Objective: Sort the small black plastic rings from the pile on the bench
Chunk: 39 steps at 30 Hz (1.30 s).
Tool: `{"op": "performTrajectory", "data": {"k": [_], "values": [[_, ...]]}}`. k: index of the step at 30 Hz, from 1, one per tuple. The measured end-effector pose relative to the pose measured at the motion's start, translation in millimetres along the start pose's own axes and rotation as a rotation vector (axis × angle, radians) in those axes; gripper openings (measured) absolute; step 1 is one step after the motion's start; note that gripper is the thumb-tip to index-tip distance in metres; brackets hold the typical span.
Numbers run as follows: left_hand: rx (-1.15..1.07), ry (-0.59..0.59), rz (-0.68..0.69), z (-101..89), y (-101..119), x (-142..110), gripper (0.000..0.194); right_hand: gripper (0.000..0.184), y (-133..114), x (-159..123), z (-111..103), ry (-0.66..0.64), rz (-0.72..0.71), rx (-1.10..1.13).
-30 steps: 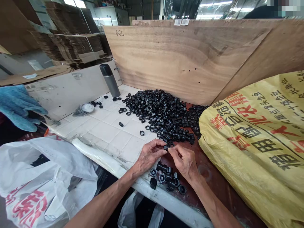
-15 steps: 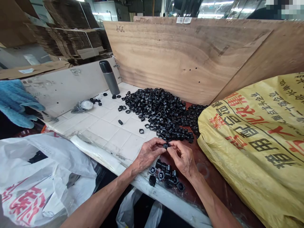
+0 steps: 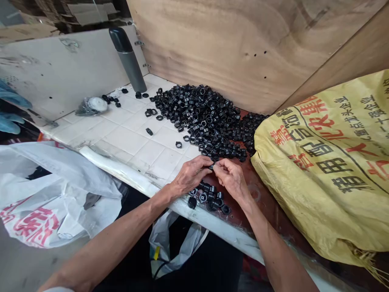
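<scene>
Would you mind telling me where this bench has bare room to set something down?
Bare white tiles lie between the flask, the wrapped bundle and the bench's front edge, with a few stray rings. It is crowded at the black ring pile, the yellow sack and the small cluster under both hands.

**A boarded corner, tile and dark wood underfoot of the work**

A large plywood board (image 3: 231, 44) stands upright across the top of the frame, its grain pale brown with a few small dark holes. A second wooden panel (image 3: 349, 61) slants in from the upper right and meets it at a corner. At the upper left a grey-white board (image 3: 60, 77), scuffed and dotted with small holes, forms a low side wall. The bench (image 3: 127, 140) is faced with white square tiles on its left part and dark reddish wood toward the right, with a pale rounded front edge. Even, soft light falls over all of it.
</scene>
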<state>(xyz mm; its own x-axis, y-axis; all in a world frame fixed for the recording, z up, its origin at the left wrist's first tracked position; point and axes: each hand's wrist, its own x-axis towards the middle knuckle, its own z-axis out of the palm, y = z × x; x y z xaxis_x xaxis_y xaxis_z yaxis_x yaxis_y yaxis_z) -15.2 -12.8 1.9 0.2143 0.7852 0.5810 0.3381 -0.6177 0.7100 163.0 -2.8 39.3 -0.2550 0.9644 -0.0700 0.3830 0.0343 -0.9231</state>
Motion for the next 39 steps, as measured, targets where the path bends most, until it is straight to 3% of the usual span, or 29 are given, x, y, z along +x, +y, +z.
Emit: {"op": "performTrajectory", "data": {"k": [3, 6, 9, 11, 14, 15, 17, 22, 26, 29, 32, 36, 39], "values": [[-0.003, -0.061, 0.018, 0.4, 2.8, -0.3, 0.019, 0.029, -2.2, 2.5, -2.1, -0.037, 0.061, 0.042], [-0.04, -0.149, -0.134, -6.4, 9.3, 0.1, 0.025, 0.038, -9.0, 3.4, -9.0, -0.029, 0.006, -0.072], [-0.034, -0.246, -0.23, -19.9, 17.4, -1.1, 0.028, 0.037, -16.0, -11.0, -19.5, -0.144, -0.049, -0.249], [-0.054, -0.324, -0.197, -28.5, 22.7, -4.7, 0.031, 0.048, -14.1, -32.8, -21.9, -0.229, -0.069, -0.369], [-0.069, -0.456, -0.066, -34.2, 29.7, -17.0, 0.048, 0.101, 1.6, -73.1, -9.5, -0.159, -0.153, -0.618], [-0.047, -0.488, -0.009, -33.7, 31.7, -22.9, 0.054, 0.107, 8.4, -84.4, -1.5, -0.12, -0.182, -0.679], [0.043, -0.51, 0.087, -29.7, 35.3, -36.0, 0.06, 0.099, 20.6, -99.3, 16.2, -0.034, -0.238, -0.761], [0.304, -0.427, 0.161, -18.1, 42.0, -59.5, 0.04, 0.069, 29.9, -100.5, 41.9, 0.017, -0.425, -0.789], [0.379, -0.426, 0.205, -20.1, 44.6, -59.3, 0.025, 0.065, 26.6, -98.1, 37.4, -0.025, -0.461, -0.799], [0.436, -0.447, 0.238, -23.5, 44.4, -58.5, 0.028, 0.068, 23.2, -98.9, 34.4, -0.071, -0.491, -0.769], [0.491, -0.44, 0.178, -26.0, 45.9, -66.2, 0.029, 0.072, 17.3, -100.3, 37.8, -0.102, -0.495, -0.694], [0.414, -0.328, 0.114, -30.4, 52.1, -91.3, 0.028, 0.07, 5.3, -108.1, 49.2, -0.109, -0.463, -0.65], [0.276, -0.173, 0.091, -33.6, 56.2, -120.2, 0.03, 0.069, -1.2, -123.0, 61.9, -0.1, -0.493, -0.638]]}}
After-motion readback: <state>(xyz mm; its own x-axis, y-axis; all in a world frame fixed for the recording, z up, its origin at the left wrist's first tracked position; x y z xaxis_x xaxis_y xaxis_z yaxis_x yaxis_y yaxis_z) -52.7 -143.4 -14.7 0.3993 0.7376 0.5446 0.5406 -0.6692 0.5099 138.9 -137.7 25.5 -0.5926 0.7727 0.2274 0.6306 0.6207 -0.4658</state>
